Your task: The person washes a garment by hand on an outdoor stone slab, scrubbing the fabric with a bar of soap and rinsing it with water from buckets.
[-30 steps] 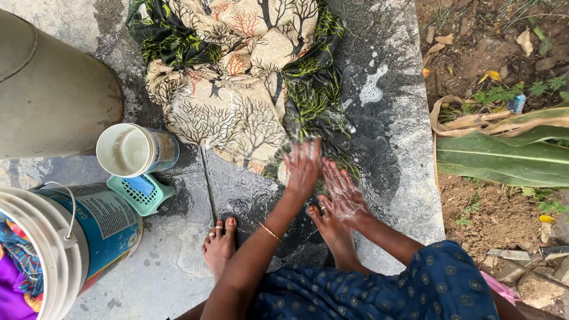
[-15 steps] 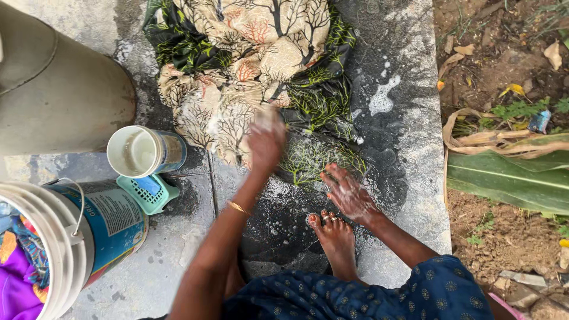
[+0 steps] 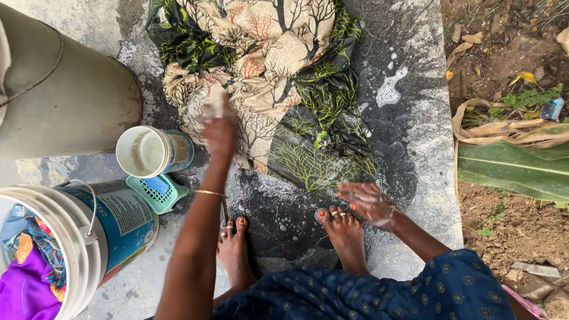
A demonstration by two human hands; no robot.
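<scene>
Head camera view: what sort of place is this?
Probably an outdoor spot for washing clothes by hand. A wet patterned cloth lies on a soapy stone slab, a bucket holds coloured fabric, and bare soil with leaves borders the slab.

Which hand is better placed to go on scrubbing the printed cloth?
Probably the left hand: it lies on the printed cloth. The right hand hovers soapy off its near edge, above the wet stone slab.

One printed cloth, one mug, two buckets.
</scene>
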